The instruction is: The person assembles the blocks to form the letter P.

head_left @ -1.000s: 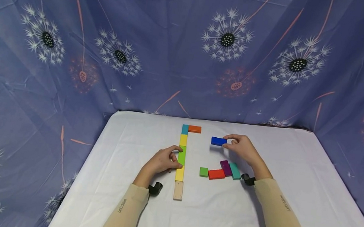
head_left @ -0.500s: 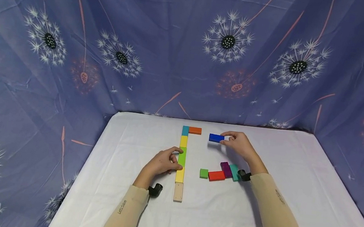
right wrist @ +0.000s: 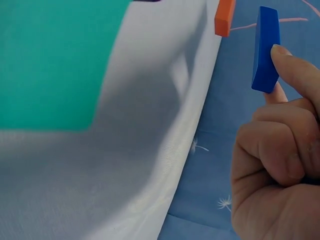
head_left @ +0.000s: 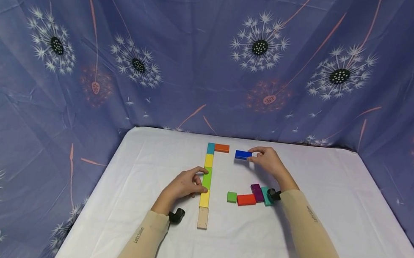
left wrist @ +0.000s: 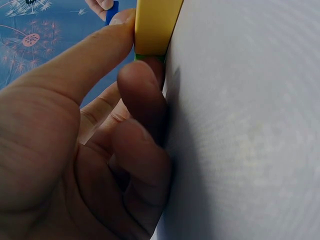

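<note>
My left hand (head_left: 184, 182) rests against the left side of a straight row of blocks. Its thumb and index finger touch the row about the lime green block (head_left: 207, 178) and the yellow block (head_left: 204, 198). The other fingers curl loosely beside the row in the left wrist view. My right hand (head_left: 268, 160) pinches a blue block (head_left: 243, 155) between thumb and fingers, and a shadow below shows it raised off the table. To its left lies an orange block (head_left: 222, 148), which meets the light blue block (head_left: 210, 148) at the row's far end.
Another yellow block (head_left: 209, 160) and a plain wood block (head_left: 202, 218) belong to the row. Right of it lie a small green block (head_left: 231, 197), a red block (head_left: 246, 200), a purple block (head_left: 257, 192) and a teal block (head_left: 266, 196). A patterned curtain (head_left: 184, 58) hangs behind the table.
My right hand has carried the blue block left and slightly away from me, closer to the orange block. The left hand has kept its place at the row.
</note>
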A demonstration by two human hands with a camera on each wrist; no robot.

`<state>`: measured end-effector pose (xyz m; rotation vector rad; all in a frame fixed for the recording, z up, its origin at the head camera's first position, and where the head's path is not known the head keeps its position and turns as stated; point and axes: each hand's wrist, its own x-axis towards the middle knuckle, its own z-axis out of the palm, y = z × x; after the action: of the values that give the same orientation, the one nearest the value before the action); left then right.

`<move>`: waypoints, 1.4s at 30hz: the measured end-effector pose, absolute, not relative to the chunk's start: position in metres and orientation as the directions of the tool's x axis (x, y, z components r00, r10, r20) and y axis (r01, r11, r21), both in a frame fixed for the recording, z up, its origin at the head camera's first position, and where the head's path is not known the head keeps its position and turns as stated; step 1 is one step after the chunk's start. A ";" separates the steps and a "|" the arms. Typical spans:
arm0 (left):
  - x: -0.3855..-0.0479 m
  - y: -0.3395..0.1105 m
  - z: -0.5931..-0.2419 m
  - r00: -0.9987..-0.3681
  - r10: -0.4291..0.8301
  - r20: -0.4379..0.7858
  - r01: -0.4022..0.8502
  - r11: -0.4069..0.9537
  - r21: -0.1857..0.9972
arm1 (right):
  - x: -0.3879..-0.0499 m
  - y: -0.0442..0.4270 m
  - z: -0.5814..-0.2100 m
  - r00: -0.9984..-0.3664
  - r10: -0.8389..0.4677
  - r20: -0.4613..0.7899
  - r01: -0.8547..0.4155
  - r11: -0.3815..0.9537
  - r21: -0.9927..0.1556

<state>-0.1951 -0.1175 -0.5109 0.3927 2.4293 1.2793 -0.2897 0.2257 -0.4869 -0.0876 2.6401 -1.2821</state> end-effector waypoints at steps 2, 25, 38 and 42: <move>-0.195 -0.117 -0.511 -0.894 0.406 -0.189 0.072 0.548 0.833 | -0.291 0.225 -0.488 -0.977 -0.139 -0.160 0.040 0.621 -0.783; -0.196 -0.117 -0.511 -0.895 0.399 -0.201 0.056 0.546 0.836 | -0.310 0.215 -0.491 -0.980 -0.099 -0.172 0.072 0.626 -0.776; -0.196 -0.116 -0.511 -0.896 0.397 -0.198 0.058 0.549 0.834 | -0.324 0.212 -0.496 -0.981 -0.122 -0.151 0.038 0.642 -0.766; -0.195 -0.116 -0.511 -0.899 0.388 -0.202 0.052 0.552 0.832 | -0.327 0.210 -0.499 -0.981 -0.131 -0.144 0.024 0.649 -0.760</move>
<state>-0.1954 -0.1162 -0.5110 0.3598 2.4278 1.2844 -0.3269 0.2102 -0.4987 -0.0879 2.6805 -1.2402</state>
